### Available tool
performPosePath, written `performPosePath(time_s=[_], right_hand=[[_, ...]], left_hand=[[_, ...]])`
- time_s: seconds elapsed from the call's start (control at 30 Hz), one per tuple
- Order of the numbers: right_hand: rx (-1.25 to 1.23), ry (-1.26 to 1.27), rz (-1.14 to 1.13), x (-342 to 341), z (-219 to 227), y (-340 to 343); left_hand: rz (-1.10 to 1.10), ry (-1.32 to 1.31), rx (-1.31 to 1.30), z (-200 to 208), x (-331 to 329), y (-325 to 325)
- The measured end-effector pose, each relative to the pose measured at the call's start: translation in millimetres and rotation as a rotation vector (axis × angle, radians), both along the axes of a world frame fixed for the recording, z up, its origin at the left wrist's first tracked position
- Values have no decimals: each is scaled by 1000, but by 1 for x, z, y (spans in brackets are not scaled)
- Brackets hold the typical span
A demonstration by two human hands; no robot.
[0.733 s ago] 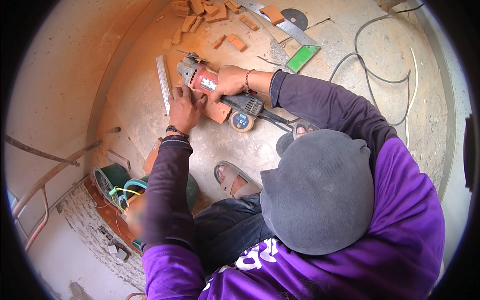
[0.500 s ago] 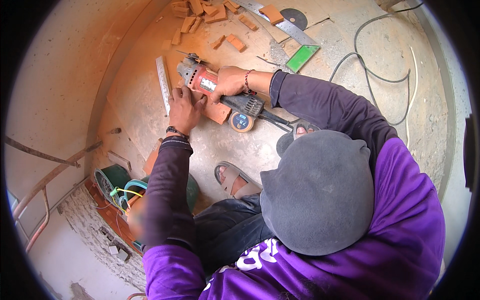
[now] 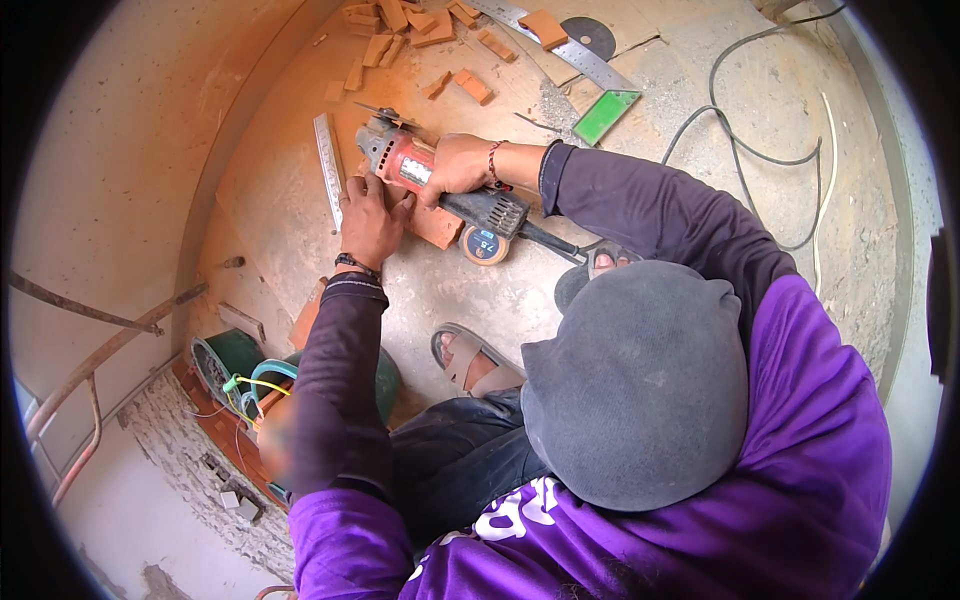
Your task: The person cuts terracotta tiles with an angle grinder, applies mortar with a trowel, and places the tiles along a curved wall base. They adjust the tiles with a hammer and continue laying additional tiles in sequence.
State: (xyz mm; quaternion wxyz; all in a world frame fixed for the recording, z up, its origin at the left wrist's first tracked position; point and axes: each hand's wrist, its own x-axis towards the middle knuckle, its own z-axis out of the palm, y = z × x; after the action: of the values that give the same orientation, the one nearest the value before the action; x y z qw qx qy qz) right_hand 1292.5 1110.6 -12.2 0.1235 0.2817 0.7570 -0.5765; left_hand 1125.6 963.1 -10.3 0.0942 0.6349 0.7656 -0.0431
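Observation:
My right hand is wrapped around the body of a red and grey angle grinder. Its disc end points to the far left, and its black rear end with the cord lies toward me. Just left of the grinder, my left hand presses on an orange brick, fingers bent over it. Most of that brick is hidden beneath the hand and the tool. A pale metal strip with markings lies left of the left hand. Touching the brick's near right end is a round disc-shaped roll.
Several cut orange brick pieces lie at the far side. A try square with a green handle and a dark cutting disc are to their right. Black cable loops at right. Green buckets stand at near left.

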Motion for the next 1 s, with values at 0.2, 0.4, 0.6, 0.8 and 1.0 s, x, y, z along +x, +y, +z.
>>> performPosePath(time_s=[0.2,0.4,0.6,0.8,1.0], right_hand=[[-49,26,-33,1,-2,3],[-109,8,-42,4,2,3],[-95,20,-37,5,0,2],[-74,0,-23,4,3,3],[-105,11,-30,3,5,4]], left_hand=[[-17,-6,26,-3,-2,6],[-46,-19,119,-6,-3,3],[-25,-17,40,-3,-3,4],[-21,-9,23,-5,-5,4],[-47,-12,131,-9,-4,2]])
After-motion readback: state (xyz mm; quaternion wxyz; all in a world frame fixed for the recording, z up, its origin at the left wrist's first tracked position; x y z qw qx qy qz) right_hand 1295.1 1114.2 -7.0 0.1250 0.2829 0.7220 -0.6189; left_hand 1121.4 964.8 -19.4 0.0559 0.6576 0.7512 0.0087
